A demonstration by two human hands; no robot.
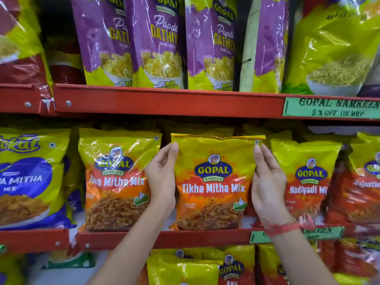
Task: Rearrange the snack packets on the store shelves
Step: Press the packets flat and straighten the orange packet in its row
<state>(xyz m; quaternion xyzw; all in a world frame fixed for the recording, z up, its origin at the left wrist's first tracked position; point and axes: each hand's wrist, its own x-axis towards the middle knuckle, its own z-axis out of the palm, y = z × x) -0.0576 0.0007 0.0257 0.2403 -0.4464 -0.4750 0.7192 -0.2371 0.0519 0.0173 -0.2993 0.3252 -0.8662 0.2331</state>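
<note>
On middle red shelf (pixel 164 237), centre: Tikha Mitha Mix packet (pixel 213 182) upright, base at shelf edge. Left hand (pixel 162 179) flat against its left side, right hand (pixel 267 182) against right side, packet grasped between both. Second Tikha Mitha Mix packet (pixel 117 182) just left; Nadiyadi packet (pixel 308 182) right. Purple Papdi Gathiya packets (pixel 160 42) on shelf above.

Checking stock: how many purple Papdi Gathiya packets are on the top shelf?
4. Three stand side by side facing front: left, middle, right. A fourth stands turned sideways to their right. More may be hidden behind them.
</note>
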